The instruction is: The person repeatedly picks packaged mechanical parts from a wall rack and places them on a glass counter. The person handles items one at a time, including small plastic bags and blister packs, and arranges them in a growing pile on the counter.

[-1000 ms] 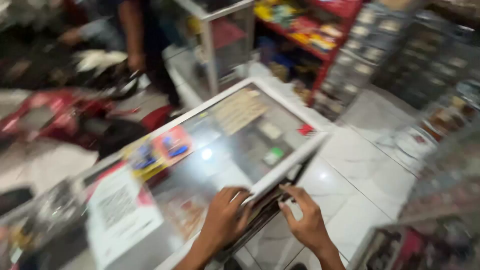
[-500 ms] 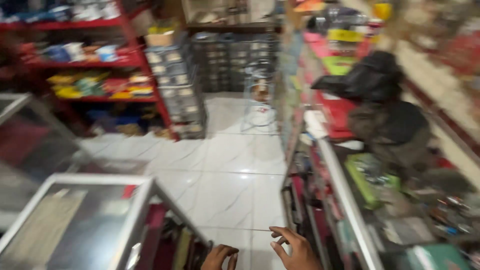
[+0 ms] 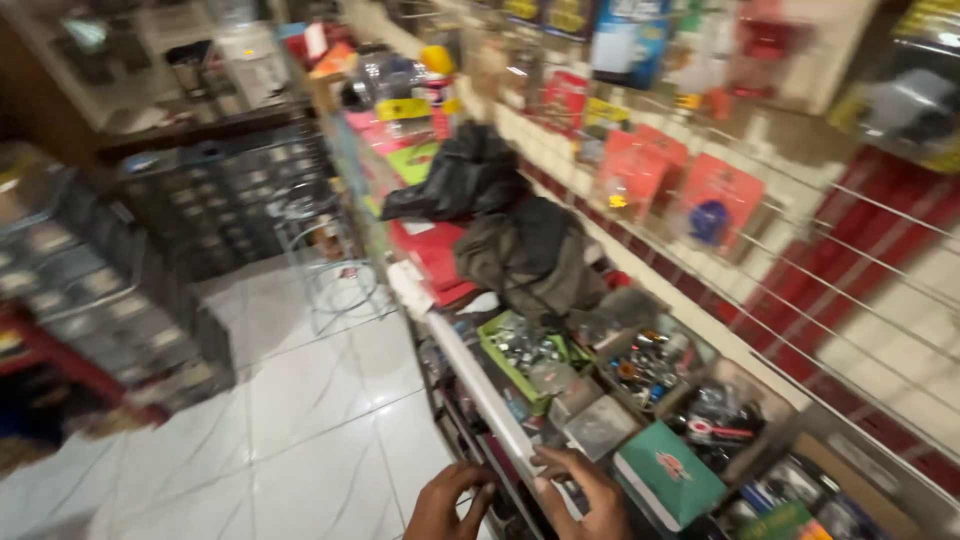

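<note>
My left hand is at the bottom of the view, fingers curled against the front edge of a long counter. My right hand rests on the counter's white rim beside it, fingers spread; whether it holds anything I cannot tell. Just past my right hand lie a teal box and a small clear packet. A green tray of small metal parts sits farther along the counter.
Dark bags and cloth are piled on the counter. Carded goods hang on a wire wall rack at right. Grey drawer cabinets and a wire stool stand on the white tiled floor.
The view has swung right, from a glass display case to the aisle and then the cluttered counter. Both hands left the case and now touch the counter's front edge.
</note>
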